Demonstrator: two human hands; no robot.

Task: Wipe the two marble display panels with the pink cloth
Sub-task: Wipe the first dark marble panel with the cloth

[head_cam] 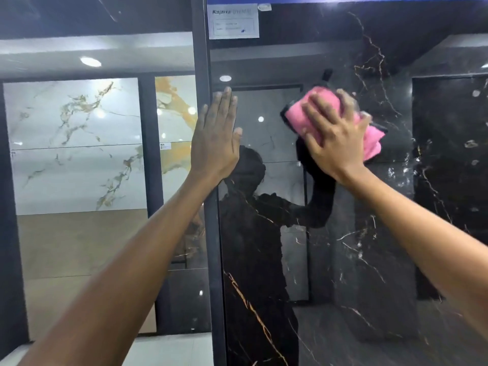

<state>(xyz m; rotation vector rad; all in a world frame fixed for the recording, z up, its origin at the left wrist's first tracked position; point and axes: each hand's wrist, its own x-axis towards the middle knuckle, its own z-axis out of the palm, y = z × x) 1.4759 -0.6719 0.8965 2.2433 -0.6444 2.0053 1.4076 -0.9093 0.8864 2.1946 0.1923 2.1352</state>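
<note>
The left hand (215,136) lies flat, fingers straight, on the dark frame (208,233) edging the black marble panel (369,233); further right, the right hand (335,133) presses the bunched pink cloth (298,117) against that glossy panel, fingers spread over it.

free: black panel (369,260) below hands | obstacle: frame post (202,62) left
</note>
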